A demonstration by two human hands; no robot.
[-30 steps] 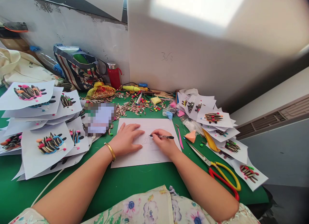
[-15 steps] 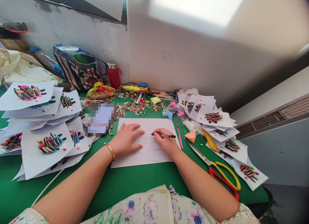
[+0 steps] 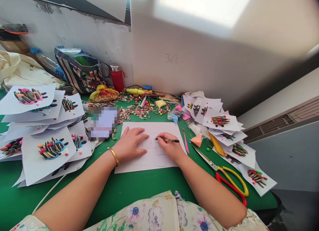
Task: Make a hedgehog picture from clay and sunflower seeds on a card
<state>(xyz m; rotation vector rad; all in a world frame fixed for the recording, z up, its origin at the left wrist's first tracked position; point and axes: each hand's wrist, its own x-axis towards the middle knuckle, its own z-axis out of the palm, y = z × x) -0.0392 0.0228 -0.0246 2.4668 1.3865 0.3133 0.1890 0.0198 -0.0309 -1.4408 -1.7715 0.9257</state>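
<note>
A white sheet of paper (image 3: pixel 147 163) lies on the green table (image 3: pixel 129 187) in front of me. My left hand (image 3: pixel 132 143) rests flat on its left part, fingers spread, with a gold bracelet (image 3: pixel 114 157) at the wrist. Over the right part, my right hand (image 3: pixel 170 146) is closed round a black pen (image 3: pixel 171 140), whose tip points left at the paper. A small line drawing (image 3: pixel 151 143) shows between the hands, partly hidden by the right fingers.
Stacks of cards with seed figures stand at the left (image 3: pixel 48 164) and right (image 3: pixel 245 136). Scissors (image 3: pixel 225 179) and a pink tool (image 3: pixel 185 141) lie right of the paper. Scattered seeds (image 3: pixel 139 111), a blurred phone (image 3: pixel 103 123), a red bottle (image 3: pixel 117 78) and a striped bag (image 3: pixel 79 71) are behind.
The pen and my right fingertips have shifted slightly left on the paper. My left hand has stayed in place.
</note>
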